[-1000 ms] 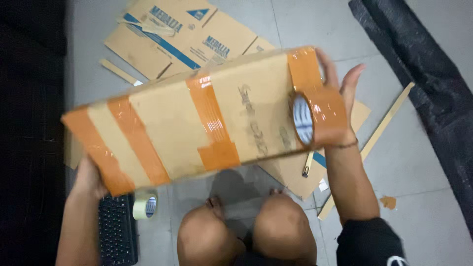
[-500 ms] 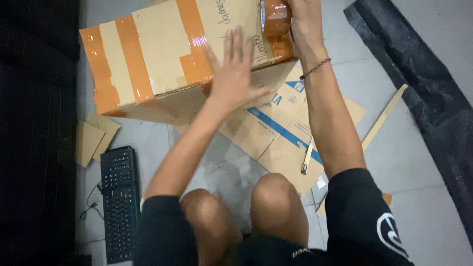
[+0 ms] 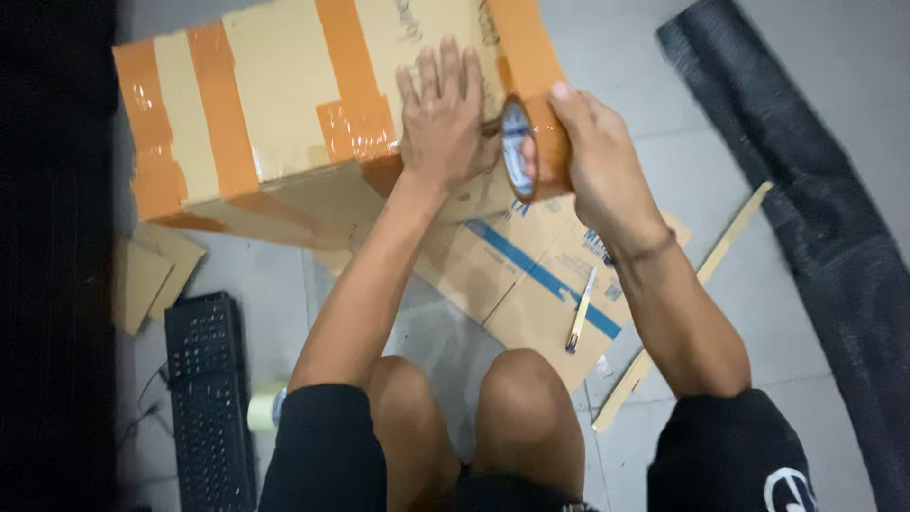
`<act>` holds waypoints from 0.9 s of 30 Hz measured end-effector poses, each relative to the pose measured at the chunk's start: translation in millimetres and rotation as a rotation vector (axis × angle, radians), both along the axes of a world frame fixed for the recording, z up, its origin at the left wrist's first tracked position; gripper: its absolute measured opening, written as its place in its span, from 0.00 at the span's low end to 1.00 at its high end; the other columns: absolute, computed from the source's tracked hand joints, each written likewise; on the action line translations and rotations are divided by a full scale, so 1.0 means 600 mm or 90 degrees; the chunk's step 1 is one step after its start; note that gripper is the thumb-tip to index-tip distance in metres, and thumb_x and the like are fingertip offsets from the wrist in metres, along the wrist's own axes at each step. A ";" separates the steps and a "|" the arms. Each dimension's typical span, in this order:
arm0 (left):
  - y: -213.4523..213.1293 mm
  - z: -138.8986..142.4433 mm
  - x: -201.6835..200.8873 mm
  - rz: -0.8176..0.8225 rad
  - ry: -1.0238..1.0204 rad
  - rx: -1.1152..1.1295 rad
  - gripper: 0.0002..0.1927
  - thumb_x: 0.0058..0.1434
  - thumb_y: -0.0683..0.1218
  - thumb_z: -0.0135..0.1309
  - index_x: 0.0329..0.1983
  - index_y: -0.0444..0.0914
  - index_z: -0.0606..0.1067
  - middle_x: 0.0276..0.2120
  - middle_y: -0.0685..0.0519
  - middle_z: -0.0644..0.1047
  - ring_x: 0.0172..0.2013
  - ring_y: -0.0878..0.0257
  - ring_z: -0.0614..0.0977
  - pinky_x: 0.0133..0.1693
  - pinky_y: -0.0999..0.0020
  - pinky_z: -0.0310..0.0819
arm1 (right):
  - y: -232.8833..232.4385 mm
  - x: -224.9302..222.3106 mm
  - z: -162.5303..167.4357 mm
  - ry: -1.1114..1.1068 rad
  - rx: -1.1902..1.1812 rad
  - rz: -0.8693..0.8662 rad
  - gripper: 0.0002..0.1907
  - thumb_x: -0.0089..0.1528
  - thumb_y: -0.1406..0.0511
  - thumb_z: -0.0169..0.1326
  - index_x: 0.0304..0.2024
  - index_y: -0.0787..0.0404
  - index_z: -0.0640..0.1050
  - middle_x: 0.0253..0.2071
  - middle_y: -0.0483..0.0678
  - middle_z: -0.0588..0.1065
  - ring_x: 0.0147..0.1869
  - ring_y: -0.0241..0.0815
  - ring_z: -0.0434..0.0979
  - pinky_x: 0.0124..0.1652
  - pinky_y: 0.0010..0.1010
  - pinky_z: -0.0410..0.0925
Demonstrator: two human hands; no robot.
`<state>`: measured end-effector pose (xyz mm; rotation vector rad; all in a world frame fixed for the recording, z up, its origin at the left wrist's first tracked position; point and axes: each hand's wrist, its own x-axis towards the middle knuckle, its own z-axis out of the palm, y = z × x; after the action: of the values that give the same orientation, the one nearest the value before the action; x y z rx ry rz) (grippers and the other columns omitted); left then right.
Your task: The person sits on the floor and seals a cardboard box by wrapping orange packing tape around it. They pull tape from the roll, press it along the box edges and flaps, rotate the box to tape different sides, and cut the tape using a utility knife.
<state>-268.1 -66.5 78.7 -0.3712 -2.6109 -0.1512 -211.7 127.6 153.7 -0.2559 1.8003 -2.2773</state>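
Where the view begins, closest to the camera, two bare knees (image 3: pixel 474 417) fill the bottom middle, with black shorts and black sleeves on either side. One black keyboard (image 3: pixel 207 398) lies on the grey tiled floor (image 3: pixel 758 284) to the left of the knees, and one pale roll of tape (image 3: pixel 265 410) sits just beside it, partly hidden by the left arm. A little further out, one flattened cardboard sheet (image 3: pixel 531 284) with blue stripes lies on the floor under the forearms, and one slim pen-like tool (image 3: pixel 579 311) rests on it. One long wooden strip (image 3: pixel 692 294) runs slantwise past the sheet's right edge. Two small cardboard scraps (image 3: pixel 152 270) lie at the left, overlapping each other.

Beyond these, the left hand (image 3: pixel 444 118) is spread flat, fingers straight and close together, pressing on the top face of the one large cardboard box (image 3: pixel 275 104); it grips nothing. The right hand (image 3: pixel 592 152) is curled firmly around one roll of orange tape (image 3: pixel 531 147), thumb on top, holding it against the box's near right corner, just beside the left hand. The box stands tilted on the floor at the far middle, and several wide orange tape bands cross its top and run down its side. Farthest right, one long dark roll of mesh-like material (image 3: pixel 815 209) stretches along the floor, well apart from the box.
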 end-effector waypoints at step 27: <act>-0.021 0.110 0.090 -0.053 -0.028 0.099 0.40 0.60 0.68 0.70 0.57 0.34 0.74 0.48 0.40 0.77 0.51 0.38 0.77 0.57 0.43 0.65 | -0.035 0.073 -0.208 0.020 0.002 -0.090 0.19 0.76 0.53 0.40 0.49 0.64 0.66 0.34 0.47 0.75 0.32 0.33 0.77 0.32 0.25 0.74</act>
<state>-214.4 -79.3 144.7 -0.4252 -2.6071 -0.3915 -167.7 106.7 28.6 -0.1694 1.8931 -2.3763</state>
